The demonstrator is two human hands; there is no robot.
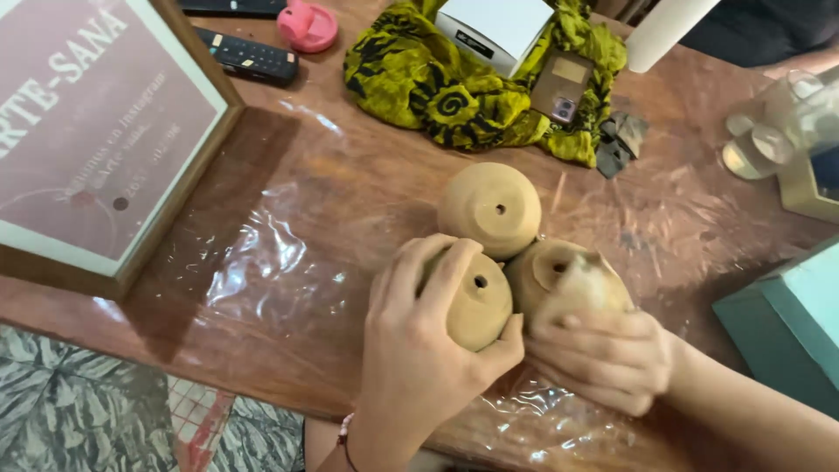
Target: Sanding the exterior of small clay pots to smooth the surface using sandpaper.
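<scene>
Each hand, left (419, 350) and right (603, 358), clasps an upturned clay pot (476, 301), insides hidden.

A brown wooden bench (332, 175) under glossy clear plastic sheeting (262, 262) catches soft light. Below its near edge lies a grey leaf-patterned floor covering (79, 411).
</scene>
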